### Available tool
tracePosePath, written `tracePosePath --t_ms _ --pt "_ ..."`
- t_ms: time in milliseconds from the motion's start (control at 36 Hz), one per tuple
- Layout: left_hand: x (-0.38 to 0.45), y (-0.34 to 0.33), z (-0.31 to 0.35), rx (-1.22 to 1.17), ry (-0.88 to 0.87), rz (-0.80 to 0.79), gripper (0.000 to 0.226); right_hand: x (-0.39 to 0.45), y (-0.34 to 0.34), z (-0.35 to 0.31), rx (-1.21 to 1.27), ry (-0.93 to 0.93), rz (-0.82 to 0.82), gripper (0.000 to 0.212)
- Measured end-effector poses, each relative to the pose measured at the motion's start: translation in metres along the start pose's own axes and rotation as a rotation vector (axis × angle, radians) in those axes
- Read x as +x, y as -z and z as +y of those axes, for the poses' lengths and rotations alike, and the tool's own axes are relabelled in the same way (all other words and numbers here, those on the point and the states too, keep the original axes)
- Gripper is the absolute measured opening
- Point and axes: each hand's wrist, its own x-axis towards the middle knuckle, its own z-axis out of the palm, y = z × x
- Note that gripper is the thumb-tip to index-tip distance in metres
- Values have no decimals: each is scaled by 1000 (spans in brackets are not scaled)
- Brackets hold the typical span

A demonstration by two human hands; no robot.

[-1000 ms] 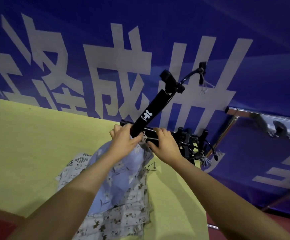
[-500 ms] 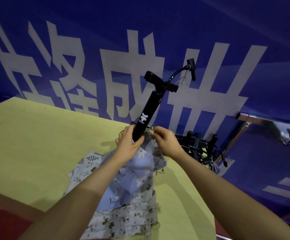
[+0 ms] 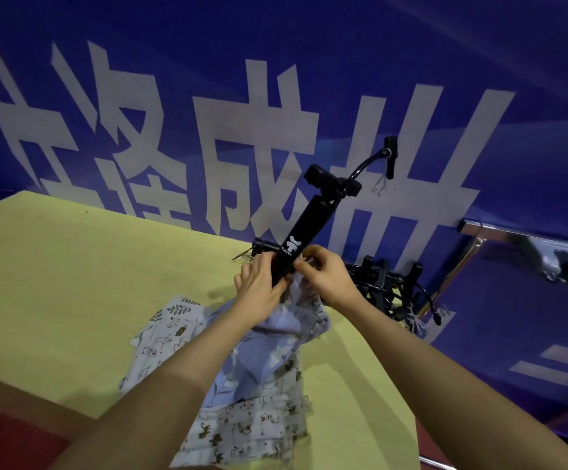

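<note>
A black air pump [image 3: 304, 232] with a white logo, a T-handle and a curved hose stands tilted up to the right. Its lower end sits inside a light blue cloth bag [image 3: 275, 340]. My left hand [image 3: 258, 288] grips the pump's lower barrel together with the bag's mouth. My right hand [image 3: 323, 279] pinches the bag's opening against the pump from the right. The pump's foot is hidden in the cloth.
More printed cloth bags [image 3: 241, 432] lie in a pile on the yellow table [image 3: 72, 283] under my arms. Several black pumps [image 3: 387, 286] are heaped at the table's far right corner. A blue banner wall [image 3: 207, 113] stands behind, and a metal rack [image 3: 530, 245] is at the right.
My right hand has moved left from the heap of pumps onto the bag's mouth at the pump. The bag has been drawn higher up the barrel.
</note>
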Motion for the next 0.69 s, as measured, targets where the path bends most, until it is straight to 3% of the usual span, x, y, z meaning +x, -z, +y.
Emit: tracePosePath --t_ms 111,333,472,556,694 --pt "1 0 2 -18 -18 -11 53 0 3 0 -27 11 4 20" --pt "8 12 8 24 -18 72 37 -8 -2 9 -80 35 -24 9" --pt "1 14 14 -200 39 158 37 -14 -9 9 -68 29 -13 11" --pt "2 13 14 -341 58 198 57 -13 -8 12 -99 7 39 12" --pt "-1 14 16 -316 -24 172 104 -16 3 3 163 -82 71 16"
